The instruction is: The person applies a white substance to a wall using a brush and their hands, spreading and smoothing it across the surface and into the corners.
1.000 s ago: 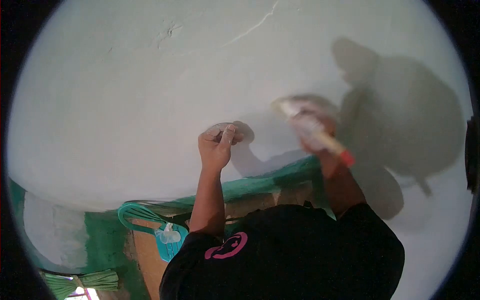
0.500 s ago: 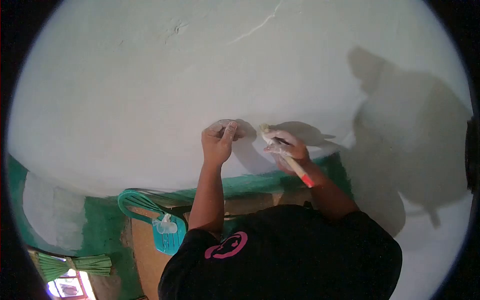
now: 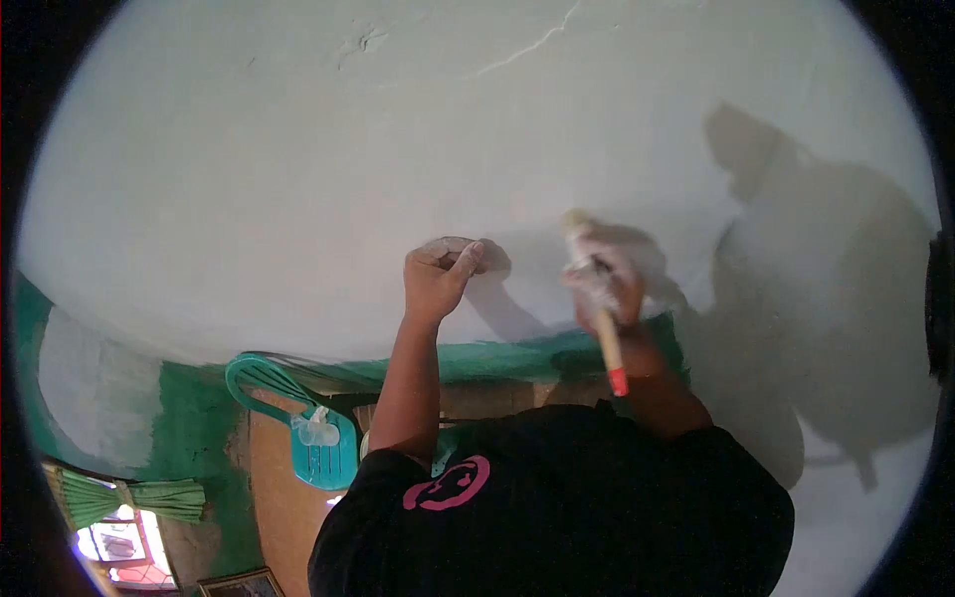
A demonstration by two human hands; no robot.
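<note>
My right hand (image 3: 612,276) is wrapped around a paintbrush (image 3: 606,348) with a pale wooden handle and a red end. Its light bristles (image 3: 574,221) point up close to the white-painted wall (image 3: 298,189), and motion blurs both hand and brush. White paint smears the fingers. To the left, my left hand (image 3: 443,274) is held up near the same wall with fingers curled and thumb pressed against them. Whatever those fingers may hold is hidden, and whitish residue coats them too.
Green paint (image 3: 477,363) shows along the wall's lower part. A teal plastic chair (image 3: 328,463) stands at lower left, with a clear plastic cup (image 3: 316,431) on its seat. Farther left are a green curtain (image 3: 164,499) and a framed picture (image 3: 242,585). A crack (image 3: 527,50) crosses the upper wall.
My right hand has moved right and slightly up with the paintbrush, which now stands more upright. My left hand keeps nearly the same place and curl. The view has shifted slightly.
</note>
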